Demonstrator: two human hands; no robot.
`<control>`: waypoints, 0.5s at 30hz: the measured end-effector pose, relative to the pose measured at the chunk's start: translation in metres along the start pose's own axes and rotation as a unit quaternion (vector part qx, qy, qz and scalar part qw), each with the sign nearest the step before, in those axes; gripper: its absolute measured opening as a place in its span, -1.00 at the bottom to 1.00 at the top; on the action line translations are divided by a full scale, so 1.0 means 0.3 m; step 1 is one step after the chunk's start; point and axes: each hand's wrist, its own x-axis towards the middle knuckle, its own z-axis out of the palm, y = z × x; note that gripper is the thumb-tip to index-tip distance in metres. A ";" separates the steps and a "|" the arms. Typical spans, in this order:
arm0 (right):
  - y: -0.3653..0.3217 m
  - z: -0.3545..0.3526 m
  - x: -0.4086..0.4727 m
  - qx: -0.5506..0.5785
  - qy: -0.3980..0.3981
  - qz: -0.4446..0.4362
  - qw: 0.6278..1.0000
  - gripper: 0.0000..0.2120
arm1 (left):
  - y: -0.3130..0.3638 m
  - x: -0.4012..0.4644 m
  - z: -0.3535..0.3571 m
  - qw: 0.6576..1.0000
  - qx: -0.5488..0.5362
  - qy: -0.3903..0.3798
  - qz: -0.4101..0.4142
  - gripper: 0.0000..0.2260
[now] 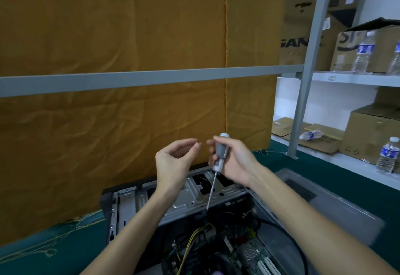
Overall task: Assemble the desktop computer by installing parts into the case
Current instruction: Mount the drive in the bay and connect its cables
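Observation:
An open computer case (151,201) lies on the green table, its bare metal tray at the far end and a motherboard (249,253) with yellow and black cables (194,238) nearer me. My right hand (236,162) grips a grey and white screwdriver (219,155) upright by its handle, the thin shaft pointing down to the edge of the dark area inside the case. My left hand (175,162) hovers just left of the screwdriver, fingers loosely curled, thumb and forefinger close together; whether they pinch something small I cannot tell.
A mustard cloth (112,58) hangs behind the case, crossed by a grey bar (151,79). At right stand a grey shelf post (307,80), cardboard boxes (372,132) and water bottles (387,158). A grey lidded plastic box (337,209) sits right of the case.

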 end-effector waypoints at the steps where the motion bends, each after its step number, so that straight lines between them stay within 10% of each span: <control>1: -0.009 -0.021 0.006 0.056 0.025 -0.016 0.998 -0.85 | -0.006 -0.006 -0.019 1.000 0.016 -0.011 -0.004 -0.92; 6: -0.038 -0.097 0.031 0.282 0.139 -0.090 0.945 -0.94 | -0.053 -0.060 -0.090 0.993 0.089 -0.077 0.005 -0.90; 15: -0.026 -0.116 0.058 0.361 0.177 -0.054 0.914 -0.85 | -0.085 -0.068 -0.091 0.985 0.157 -0.065 0.041 -0.90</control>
